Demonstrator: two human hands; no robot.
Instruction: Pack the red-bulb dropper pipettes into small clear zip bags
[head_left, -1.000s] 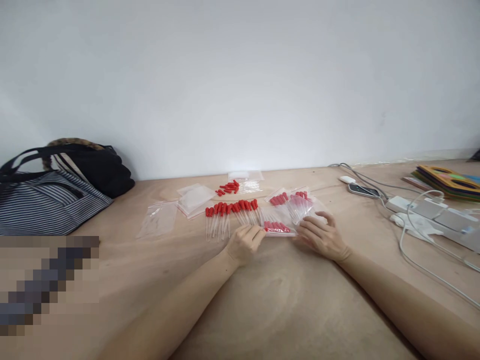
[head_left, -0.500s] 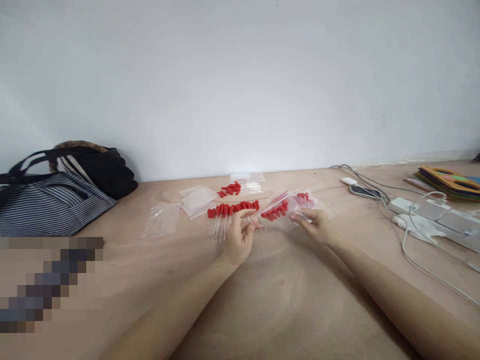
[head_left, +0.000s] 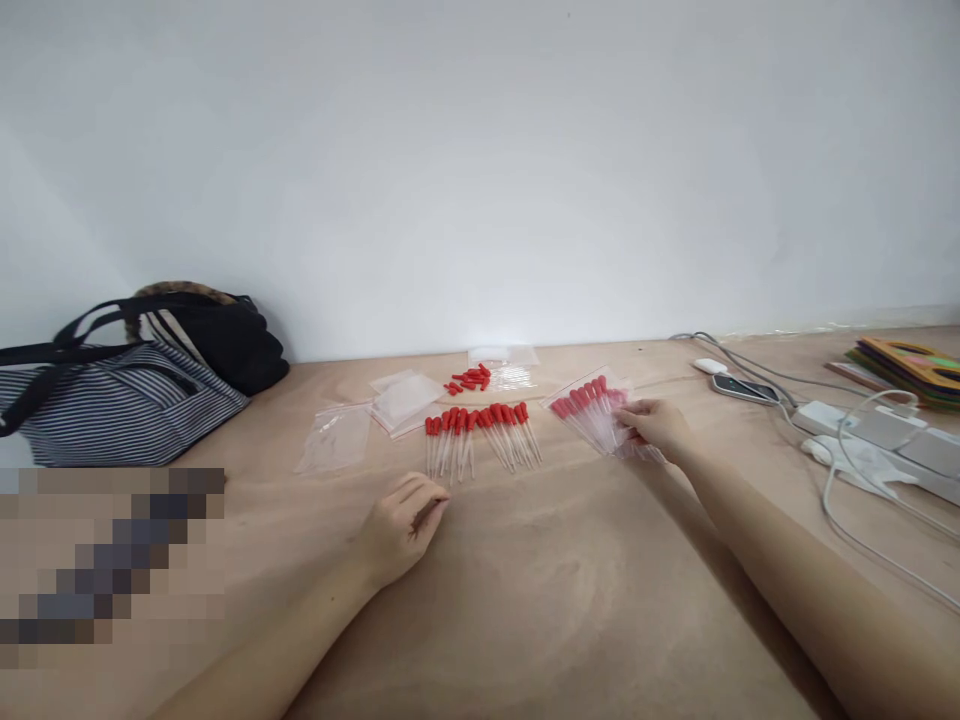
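My right hand (head_left: 651,422) pinches the lower right part of a clear zip bag (head_left: 611,440) that holds several red-bulbed droppers. More bagged red bulbs show under or beside it, partly behind my fingers. My left hand (head_left: 405,520) rests over the table with its fingers curled together and nothing visible in them. Just beyond it lies a row of glass droppers (head_left: 457,440) with red rubber bulbs, tips toward me. Behind the row are loose red bulbs (head_left: 471,378) and thin clear glass tubes (head_left: 514,377).
Flat clear bags (head_left: 405,402) lie left of the droppers, with another bag (head_left: 335,438) beside them. A striped bag (head_left: 127,400) stands at the far left. On the right are a power strip (head_left: 930,455) with white cables, a phone-like device (head_left: 745,388) and stacked coloured boards (head_left: 907,370).
My left hand has drawn back from the bag, left and toward me. My right hand has turned the filled bag down to the right, away from the dropper row.
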